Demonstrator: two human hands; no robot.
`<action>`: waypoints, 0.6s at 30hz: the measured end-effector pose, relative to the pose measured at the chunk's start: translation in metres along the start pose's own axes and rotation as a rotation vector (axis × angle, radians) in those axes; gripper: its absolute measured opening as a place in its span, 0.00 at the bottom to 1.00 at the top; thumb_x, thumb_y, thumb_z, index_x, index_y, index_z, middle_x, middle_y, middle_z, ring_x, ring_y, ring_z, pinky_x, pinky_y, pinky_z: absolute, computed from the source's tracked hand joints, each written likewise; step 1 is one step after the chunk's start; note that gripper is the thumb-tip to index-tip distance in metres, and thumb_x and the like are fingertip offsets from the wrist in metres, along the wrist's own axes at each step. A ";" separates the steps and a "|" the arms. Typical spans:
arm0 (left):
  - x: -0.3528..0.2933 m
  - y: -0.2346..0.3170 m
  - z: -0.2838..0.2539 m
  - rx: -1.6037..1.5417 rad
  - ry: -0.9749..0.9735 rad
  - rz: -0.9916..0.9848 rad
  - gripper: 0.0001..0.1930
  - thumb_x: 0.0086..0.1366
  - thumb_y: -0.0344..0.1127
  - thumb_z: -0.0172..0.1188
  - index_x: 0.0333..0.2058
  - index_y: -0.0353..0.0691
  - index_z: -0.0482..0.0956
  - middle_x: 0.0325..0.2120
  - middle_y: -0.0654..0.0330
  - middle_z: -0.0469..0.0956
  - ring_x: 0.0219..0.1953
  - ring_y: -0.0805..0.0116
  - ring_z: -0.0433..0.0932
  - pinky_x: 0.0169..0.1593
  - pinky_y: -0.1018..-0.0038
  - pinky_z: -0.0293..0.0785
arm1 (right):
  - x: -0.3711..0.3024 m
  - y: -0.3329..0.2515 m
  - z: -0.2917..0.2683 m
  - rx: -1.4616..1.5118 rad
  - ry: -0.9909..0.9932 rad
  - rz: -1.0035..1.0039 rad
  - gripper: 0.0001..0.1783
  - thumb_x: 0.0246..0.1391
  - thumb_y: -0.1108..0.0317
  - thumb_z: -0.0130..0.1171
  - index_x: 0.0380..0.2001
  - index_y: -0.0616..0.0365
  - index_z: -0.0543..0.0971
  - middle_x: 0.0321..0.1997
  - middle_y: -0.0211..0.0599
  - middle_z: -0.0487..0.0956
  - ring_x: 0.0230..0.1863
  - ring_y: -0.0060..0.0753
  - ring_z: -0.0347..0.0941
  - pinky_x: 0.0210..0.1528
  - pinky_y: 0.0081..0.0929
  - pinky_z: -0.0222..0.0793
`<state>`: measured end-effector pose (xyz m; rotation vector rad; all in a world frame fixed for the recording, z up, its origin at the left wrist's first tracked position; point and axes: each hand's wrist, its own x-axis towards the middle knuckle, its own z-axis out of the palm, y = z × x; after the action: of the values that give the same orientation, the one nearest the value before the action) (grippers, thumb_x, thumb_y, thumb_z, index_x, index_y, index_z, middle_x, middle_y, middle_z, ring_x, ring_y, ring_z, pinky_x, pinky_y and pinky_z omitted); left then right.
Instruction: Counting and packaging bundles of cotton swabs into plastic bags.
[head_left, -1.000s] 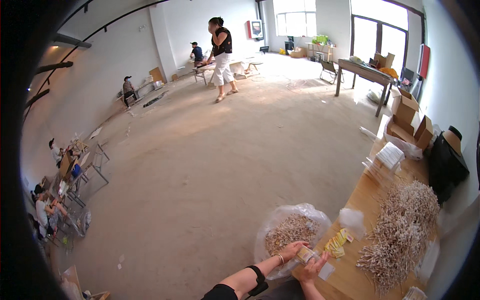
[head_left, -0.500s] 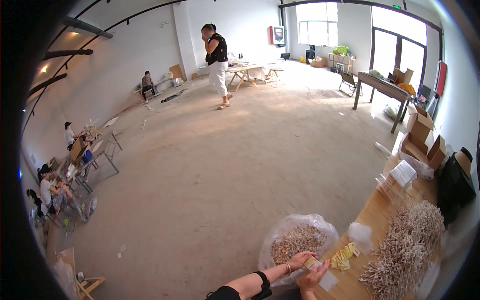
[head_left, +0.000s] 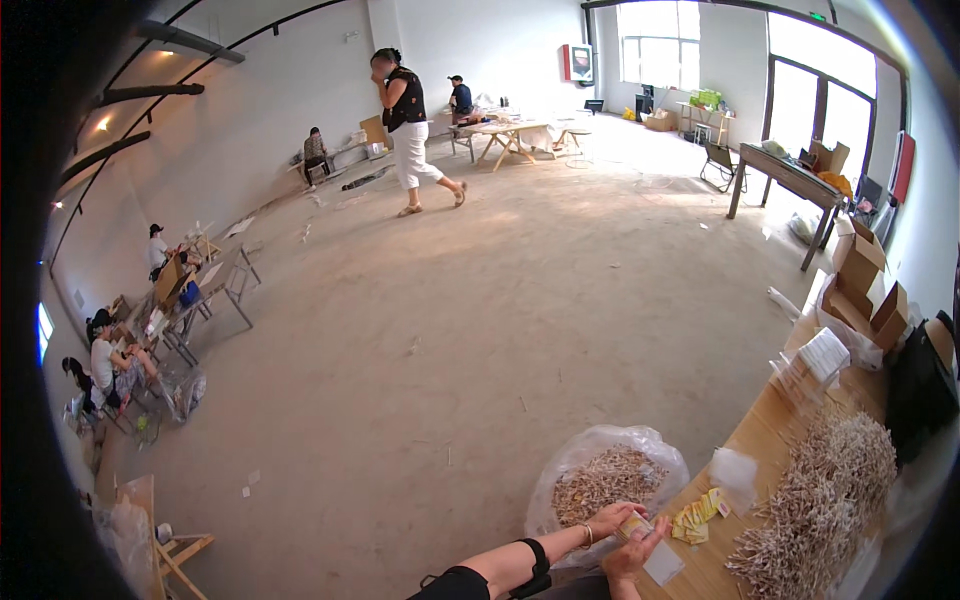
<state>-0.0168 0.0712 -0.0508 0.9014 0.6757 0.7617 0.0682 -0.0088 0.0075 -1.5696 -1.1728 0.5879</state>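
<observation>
At the near edge of a wooden table, my left hand (head_left: pixel 608 519) and my right hand (head_left: pixel 628 562) are together, closed around a small yellow-and-white packet (head_left: pixel 636 524). Its exact kind is too small to make out. To the right of my hands, several yellow packets (head_left: pixel 692 520) lie loosely overlapping on the table. A white card or sheet (head_left: pixel 663 566) rests beside my right hand. Just beyond my left hand, a clear plastic bag (head_left: pixel 545 498) on the floor holds a mass of short thin sticks (head_left: pixel 610 478).
A large heap of thin pale sticks (head_left: pixel 820 490) covers the table's right part. Near it are a clear bag (head_left: pixel 735 476), a white stack (head_left: pixel 822 355), open cardboard boxes (head_left: pixel 858 275) and a black bag (head_left: pixel 918 385). A person (head_left: pixel 410 125) walks across the room; others sit along the left.
My view has shifted slightly left, so the room appears further right. The walking person has taken a step. My hands stay together on the packet.
</observation>
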 end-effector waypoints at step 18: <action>-0.006 0.041 -0.012 0.605 0.202 0.214 0.16 0.66 0.42 0.43 0.37 0.40 0.77 0.37 0.60 0.77 0.42 0.66 0.72 0.50 0.69 0.65 | 0.008 0.009 -0.013 -0.457 0.156 -0.539 0.29 0.57 0.59 0.37 0.54 0.73 0.59 0.59 0.57 0.60 0.63 0.50 0.51 0.65 0.38 0.42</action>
<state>-0.0413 0.0878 -0.0198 1.4770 1.0272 0.8613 0.0852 -0.0072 0.0051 -1.5346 -1.6016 -0.1674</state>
